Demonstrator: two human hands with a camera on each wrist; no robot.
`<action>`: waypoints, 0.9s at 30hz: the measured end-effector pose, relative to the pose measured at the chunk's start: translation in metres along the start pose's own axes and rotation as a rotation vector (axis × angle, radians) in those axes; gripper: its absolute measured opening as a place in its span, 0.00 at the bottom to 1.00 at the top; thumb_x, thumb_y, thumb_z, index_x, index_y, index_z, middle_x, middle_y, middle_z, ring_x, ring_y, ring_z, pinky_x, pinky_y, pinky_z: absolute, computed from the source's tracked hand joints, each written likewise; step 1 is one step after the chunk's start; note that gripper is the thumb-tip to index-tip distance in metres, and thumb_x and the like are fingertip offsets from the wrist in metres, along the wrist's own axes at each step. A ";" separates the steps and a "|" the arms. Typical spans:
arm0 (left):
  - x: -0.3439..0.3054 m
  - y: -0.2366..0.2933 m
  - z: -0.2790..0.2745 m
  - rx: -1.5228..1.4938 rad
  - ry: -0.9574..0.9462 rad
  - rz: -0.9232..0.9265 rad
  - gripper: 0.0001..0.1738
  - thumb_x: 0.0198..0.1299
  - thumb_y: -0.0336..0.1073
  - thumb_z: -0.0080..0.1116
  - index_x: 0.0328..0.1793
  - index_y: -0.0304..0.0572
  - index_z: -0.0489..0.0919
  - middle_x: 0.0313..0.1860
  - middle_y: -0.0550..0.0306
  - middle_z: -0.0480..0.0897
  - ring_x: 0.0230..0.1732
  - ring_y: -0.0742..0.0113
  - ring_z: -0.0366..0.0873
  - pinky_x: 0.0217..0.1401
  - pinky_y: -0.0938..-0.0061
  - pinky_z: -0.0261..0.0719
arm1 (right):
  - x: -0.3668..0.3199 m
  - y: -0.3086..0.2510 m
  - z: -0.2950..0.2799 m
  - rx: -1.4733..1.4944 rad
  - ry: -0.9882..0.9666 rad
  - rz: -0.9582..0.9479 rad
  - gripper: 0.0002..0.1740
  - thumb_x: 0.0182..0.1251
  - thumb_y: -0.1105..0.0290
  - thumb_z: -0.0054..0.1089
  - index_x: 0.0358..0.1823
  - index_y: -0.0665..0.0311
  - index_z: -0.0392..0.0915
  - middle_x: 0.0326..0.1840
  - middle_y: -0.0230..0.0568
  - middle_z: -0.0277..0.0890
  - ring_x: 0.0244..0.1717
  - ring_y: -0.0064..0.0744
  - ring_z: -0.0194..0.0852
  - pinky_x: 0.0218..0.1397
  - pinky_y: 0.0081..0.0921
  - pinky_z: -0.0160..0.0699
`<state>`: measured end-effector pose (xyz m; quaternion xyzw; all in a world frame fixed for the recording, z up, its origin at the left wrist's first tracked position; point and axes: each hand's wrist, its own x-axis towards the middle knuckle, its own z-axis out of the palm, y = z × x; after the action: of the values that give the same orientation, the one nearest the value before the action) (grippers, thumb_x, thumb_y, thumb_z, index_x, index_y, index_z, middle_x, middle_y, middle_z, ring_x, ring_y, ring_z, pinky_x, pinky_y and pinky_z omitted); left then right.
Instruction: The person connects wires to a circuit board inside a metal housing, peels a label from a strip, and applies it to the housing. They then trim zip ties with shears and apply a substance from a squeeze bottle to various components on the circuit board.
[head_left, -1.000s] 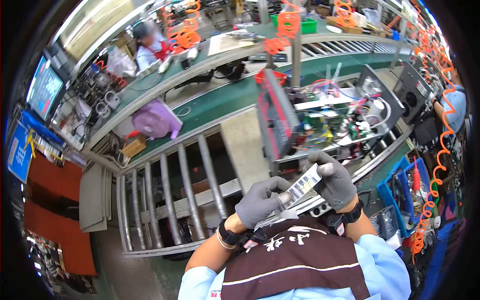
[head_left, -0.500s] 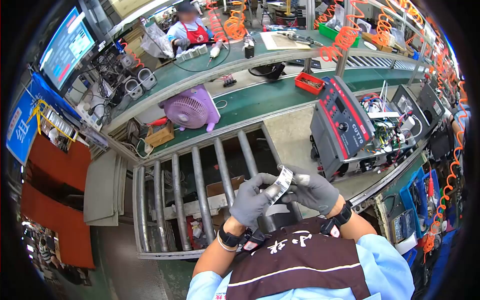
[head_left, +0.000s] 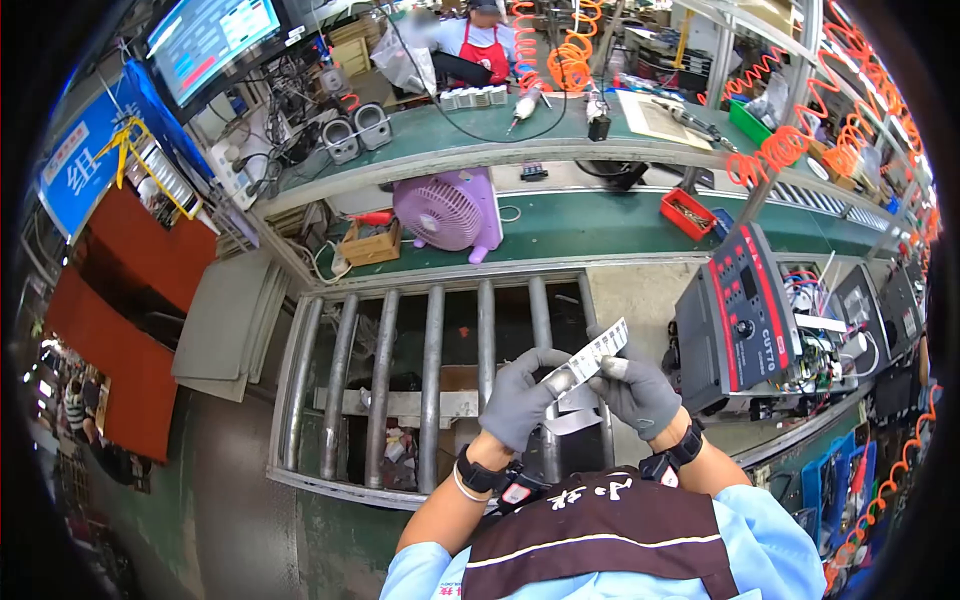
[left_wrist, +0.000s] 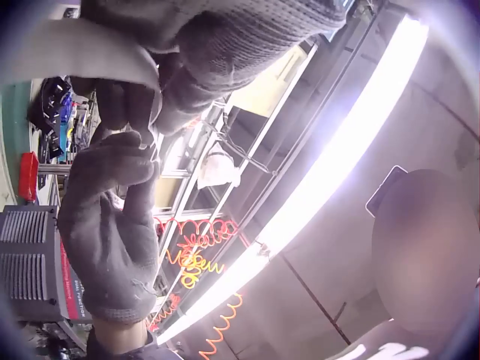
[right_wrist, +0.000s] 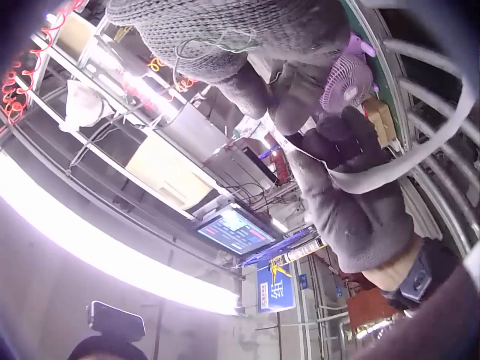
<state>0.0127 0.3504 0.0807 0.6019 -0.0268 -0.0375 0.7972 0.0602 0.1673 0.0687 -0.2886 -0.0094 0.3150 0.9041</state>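
1. Head view.
   - Held just left of the machine (head_left: 738, 318), over the rollers (head_left: 432, 370): a label strip (head_left: 592, 358), tilted, with its free top end pointing toward the machine's red face.
   - Left hand (head_left: 520, 400) in a grey glove, fingers curled, thumb and forefinger pinching the strip's lower end.
   - Right hand (head_left: 640, 395), also gloved, fingers bent, fingertips closed on the strip higher up on the machine side.
   - Likely risk: a slip out of thick glove tips, then a drop through the gaps between the rollers, left of and below the machine, hard to get back.
   - Looks narrow and white, with small dark print blocks in a row. A paler loose tail (head_left: 570, 415) curls down beneath the hands.

2. Left wrist view.
   - Shows the right hand against the machine's grey vented side, fingers bent and meeting the left fingertips above.
   - Grip sits only at the thin edge, so a twist could crease or tear the strip.
   - Pale band at the upper left is probably the strip. Print too blurred to read.

3. Right wrist view.
   - Shows the left hand closed round a pale band that curls across it.
   - Fan (right_wrist: 343, 79) sits beyond on the bench, well left of the machine. A draught from it might flutter the loose tail and make it stick to a glove.
   - Strip looks thin and limp here, bending under its own weight.
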 end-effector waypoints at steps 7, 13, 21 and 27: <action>0.018 -0.006 0.002 0.064 0.043 0.058 0.12 0.56 0.36 0.54 0.43 0.35 0.77 0.40 0.59 0.78 0.42 0.72 0.75 0.45 0.77 0.73 | 0.023 0.006 -0.018 0.095 -0.105 0.007 0.24 0.61 0.69 0.57 0.58 0.64 0.65 0.50 0.42 0.73 0.54 0.38 0.71 0.56 0.42 0.74; 0.045 -0.017 -0.001 0.002 -0.058 0.047 0.12 0.61 0.37 0.56 0.45 0.36 0.77 0.35 0.62 0.78 0.39 0.76 0.76 0.46 0.77 0.75 | 0.051 0.000 -0.036 -0.041 -0.138 0.059 0.14 0.60 0.67 0.56 0.46 0.63 0.71 0.41 0.41 0.76 0.40 0.39 0.77 0.40 0.36 0.81; 0.062 -0.032 -0.020 0.156 0.059 0.109 0.13 0.60 0.35 0.56 0.48 0.37 0.77 0.42 0.62 0.78 0.44 0.77 0.72 0.49 0.79 0.71 | 0.074 -0.006 -0.040 -0.121 -0.062 0.028 0.13 0.57 0.72 0.59 0.44 0.59 0.70 0.40 0.35 0.74 0.44 0.33 0.74 0.53 0.37 0.74; 0.066 -0.034 -0.024 0.160 0.170 0.197 0.12 0.57 0.28 0.54 0.48 0.37 0.77 0.42 0.62 0.78 0.45 0.77 0.73 0.50 0.79 0.73 | 0.089 0.002 -0.022 -0.106 0.030 -0.017 0.16 0.56 0.75 0.54 0.47 0.63 0.67 0.41 0.42 0.74 0.43 0.38 0.77 0.47 0.41 0.80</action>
<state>0.0799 0.3579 0.0409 0.6589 -0.0209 0.0941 0.7460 0.1351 0.2084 0.0349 -0.3407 -0.0150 0.3019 0.8903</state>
